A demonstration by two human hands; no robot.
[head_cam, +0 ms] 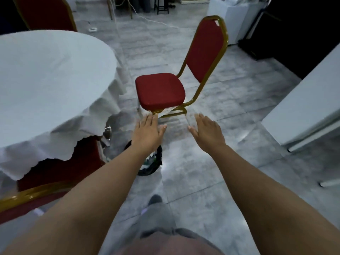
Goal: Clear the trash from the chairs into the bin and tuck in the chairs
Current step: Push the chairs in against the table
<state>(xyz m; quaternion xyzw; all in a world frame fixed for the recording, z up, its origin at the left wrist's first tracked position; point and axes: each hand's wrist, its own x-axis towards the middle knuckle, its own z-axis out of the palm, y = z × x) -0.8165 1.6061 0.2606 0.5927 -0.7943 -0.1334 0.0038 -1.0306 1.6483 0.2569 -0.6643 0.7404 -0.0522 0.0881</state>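
Observation:
A red padded chair (pixel 160 91) with a gold frame stands on the grey floor, away from the round table (pixel 46 80), its seat bare. My left hand (pixel 148 130) and my right hand (pixel 207 130) reach out in front of me, fingers straight, holding nothing, just short of the chair's front legs. Under my left forearm stands a bin with a black bag (pixel 153 162), partly hidden, with some trash in it. A second red chair (pixel 55 173) is pushed under the tablecloth at the lower left.
A third red chair (pixel 46 13) stands behind the table at top left. A white counter (pixel 303 111) runs along the right. Dark furniture and white boxes (pixel 235 15) fill the back right. Cables lie on the floor at the back.

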